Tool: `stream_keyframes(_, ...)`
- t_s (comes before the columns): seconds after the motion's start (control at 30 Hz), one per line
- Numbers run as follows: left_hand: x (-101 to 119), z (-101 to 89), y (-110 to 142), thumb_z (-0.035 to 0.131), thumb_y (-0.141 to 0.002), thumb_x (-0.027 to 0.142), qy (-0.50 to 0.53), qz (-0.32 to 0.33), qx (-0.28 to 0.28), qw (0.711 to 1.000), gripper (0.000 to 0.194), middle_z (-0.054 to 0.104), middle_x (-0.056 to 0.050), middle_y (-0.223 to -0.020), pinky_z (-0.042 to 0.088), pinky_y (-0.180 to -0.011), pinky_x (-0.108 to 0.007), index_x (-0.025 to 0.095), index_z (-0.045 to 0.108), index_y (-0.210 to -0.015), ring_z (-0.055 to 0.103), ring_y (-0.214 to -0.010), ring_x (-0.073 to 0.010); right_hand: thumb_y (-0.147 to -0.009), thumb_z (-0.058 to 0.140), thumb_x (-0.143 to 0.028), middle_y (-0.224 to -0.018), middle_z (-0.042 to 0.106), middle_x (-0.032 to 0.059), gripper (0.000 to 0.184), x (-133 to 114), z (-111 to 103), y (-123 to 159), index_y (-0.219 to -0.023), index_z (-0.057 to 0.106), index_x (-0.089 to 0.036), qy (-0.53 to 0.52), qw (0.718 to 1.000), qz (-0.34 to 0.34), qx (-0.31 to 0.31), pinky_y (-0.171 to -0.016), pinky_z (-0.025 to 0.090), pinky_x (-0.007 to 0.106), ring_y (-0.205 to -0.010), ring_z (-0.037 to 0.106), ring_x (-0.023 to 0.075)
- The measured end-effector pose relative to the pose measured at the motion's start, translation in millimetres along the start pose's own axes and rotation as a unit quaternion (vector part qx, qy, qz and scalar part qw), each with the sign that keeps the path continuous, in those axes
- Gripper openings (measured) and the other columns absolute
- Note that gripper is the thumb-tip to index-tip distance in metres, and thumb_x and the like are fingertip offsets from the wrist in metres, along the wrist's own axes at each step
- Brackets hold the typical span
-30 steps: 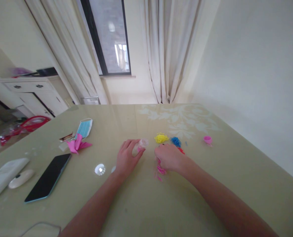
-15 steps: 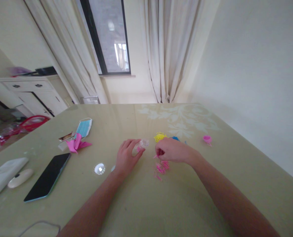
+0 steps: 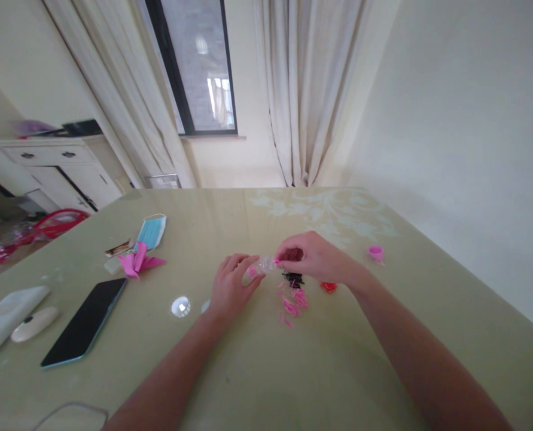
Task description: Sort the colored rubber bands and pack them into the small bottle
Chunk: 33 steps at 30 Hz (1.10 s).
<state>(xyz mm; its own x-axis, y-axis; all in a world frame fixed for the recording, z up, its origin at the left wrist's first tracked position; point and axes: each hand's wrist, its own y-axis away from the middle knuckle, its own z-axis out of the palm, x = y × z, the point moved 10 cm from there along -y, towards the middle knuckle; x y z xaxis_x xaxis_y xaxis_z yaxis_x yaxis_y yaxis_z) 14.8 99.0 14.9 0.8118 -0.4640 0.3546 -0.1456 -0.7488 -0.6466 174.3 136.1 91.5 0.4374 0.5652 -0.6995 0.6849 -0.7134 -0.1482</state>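
My left hand is closed around a small clear bottle, tilted so its mouth faces right; something pink shows inside. Between the fingertips of my right hand is a small pink piece, which looks like a tiny rubber band, right at the bottle's mouth. Below that hand lie a loose pile of pink bands, a black pile and a red pile. The right hand hides the area behind it.
A pink cup-shaped piece stands at the right. To the left are a round shiny disc, a phone, a pink folded-paper bird, a blue face mask, a white case and a cream oval object.
My right hand has risen from the pink pile to the bottle's mouth with a pink piece. It now covers the yellow and blue piles and uncovers the black and red ones.
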Motion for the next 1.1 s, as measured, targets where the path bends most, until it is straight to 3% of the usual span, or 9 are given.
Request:
stream_keyframes(0.2, 2.4, -0.2, -0.8, 0.076, -0.093, 0.034, 0.022, -0.003, -0.007, 1.000, 0.033, 0.073, -0.007, -0.111, 0.057, -0.094, -0.040, 0.026, 0.071, -0.124, 0.068, -0.104, -0.0252, -0.093, 0.073, -0.019, -0.083, 0.077, 0.0039, 0.010, -8.2, 9.3, -7.9, -0.092, 0.083, -0.016, 0.107, 0.994, -0.016, 0.036, -0.072, 0.045, 0.026, -0.073, 0.066, 0.0146)
stream_keyframes(0.43, 1.2, 0.7, -0.4, 0.076, -0.093, 0.030, 0.023, -0.010, -0.013, 1.000, 0.031, 0.073, -0.007, -0.112, 0.057, -0.092, -0.040, 0.025, 0.071, -0.123, 0.067, -0.104, -0.0254, -0.098, 0.068, -0.018, -0.095, 0.079, 0.0058, 0.018, -8.9, 23.4, -7.9, -0.098, 0.085, -0.021, 0.235, 0.972, -0.006, -0.003, -0.078, 0.044, 0.029, -0.084, 0.068, 0.0181)
stream_keyframes(0.77, 2.5, 0.8, -0.2, 0.077, -0.092, 0.032, 0.014, -0.010, -0.017, 1.000, 0.031, 0.074, -0.007, -0.110, 0.059, -0.091, -0.040, 0.024, 0.074, -0.122, 0.067, -0.103, -0.0258, -0.100, 0.058, -0.008, -0.098, 0.074, 0.0099, 0.026, -7.0, 34.6, -5.0, -0.100, 0.082, -0.017, 0.309, 0.949, 0.022, -0.062, -0.080, 0.043, 0.029, -0.090, 0.068, 0.0194)
stream_keyframes(0.9, 3.6, 0.0, 0.1, 0.076, -0.093, 0.032, 0.019, -0.003, -0.014, 1.000, 0.032, 0.074, -0.007, -0.110, 0.058, -0.092, -0.039, 0.024, 0.073, -0.124, 0.068, -0.103, -0.0251, -0.105, 0.056, -0.019, -0.096, 0.076, 0.0095, 0.027, -4.6, 27.3, -6.3, -0.100, 0.083, -0.017, 0.309, 0.949, 0.060, -0.038, -0.076, 0.042, 0.029, -0.087, 0.069, 0.0205)
stream_keyframes(1.1, 6.0, 1.4, 0.8, 0.075, -0.093, 0.035, 0.024, 0.008, -0.017, 1.000, 0.031, 0.074, -0.008, -0.110, 0.059, -0.091, -0.040, 0.025, 0.074, -0.123, 0.068, -0.103, -0.0255, -0.104, 0.060, -0.022, -0.095, 0.077, 0.0123, 0.024, -7.3, 30.3, -7.3, -0.095, 0.081, -0.015, 0.346, 0.933, 0.082, -0.056, -0.072, 0.042, 0.030, -0.087, 0.071, 0.0227)
